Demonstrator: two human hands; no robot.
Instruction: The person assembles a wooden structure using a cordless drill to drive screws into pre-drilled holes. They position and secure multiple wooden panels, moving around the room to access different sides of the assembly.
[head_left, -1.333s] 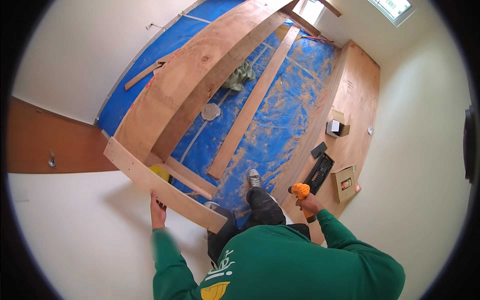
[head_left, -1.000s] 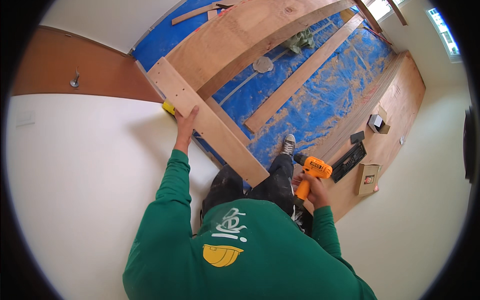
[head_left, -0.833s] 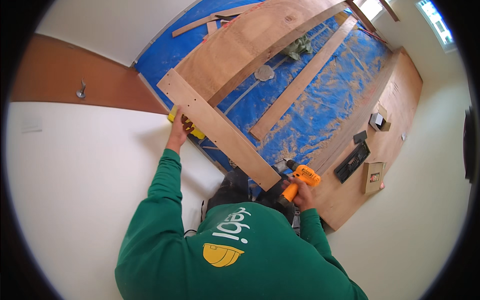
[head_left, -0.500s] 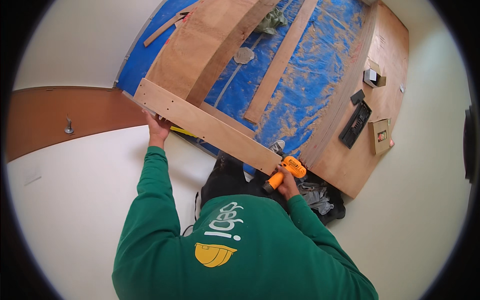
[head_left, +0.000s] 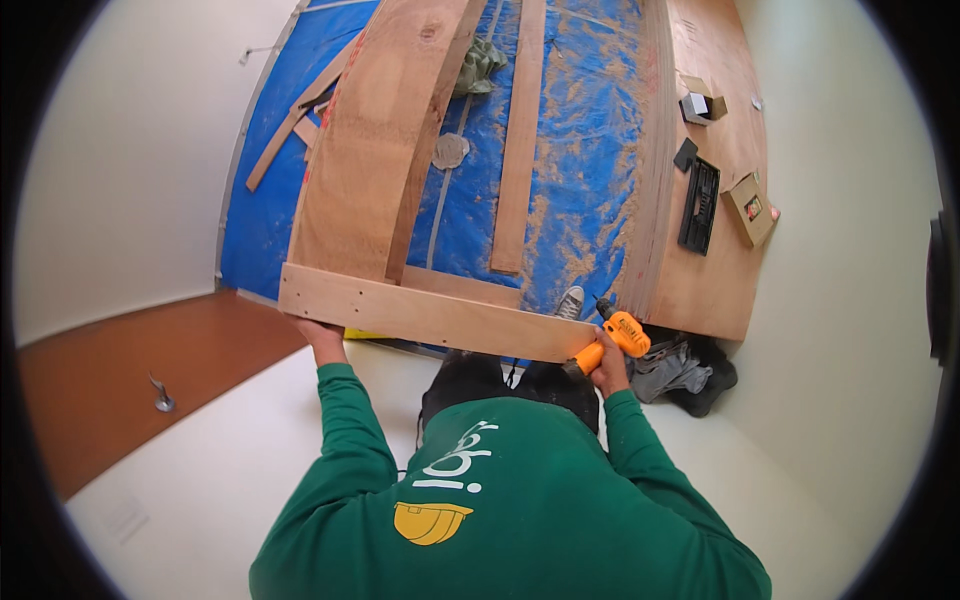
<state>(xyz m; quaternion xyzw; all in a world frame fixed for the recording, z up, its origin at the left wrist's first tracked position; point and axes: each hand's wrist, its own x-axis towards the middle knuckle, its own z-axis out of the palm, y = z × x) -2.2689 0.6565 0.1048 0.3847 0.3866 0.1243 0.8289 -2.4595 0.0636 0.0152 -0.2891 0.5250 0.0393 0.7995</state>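
Hands at work on a plank (head_left: 430,316): my left hand (head_left: 318,333) is gripping the plank's left end from beneath; my right hand (head_left: 607,362) is closing around an orange drill (head_left: 612,340) at its right end; the plank is lying crosswise above blue sheeting (head_left: 590,150) dusted with sawdust.

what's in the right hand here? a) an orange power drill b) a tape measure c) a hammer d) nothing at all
a: the right hand is wrapped around the grip of an orange power drill at the right end of the wooden board, while the left hand supports the board's other end from below.
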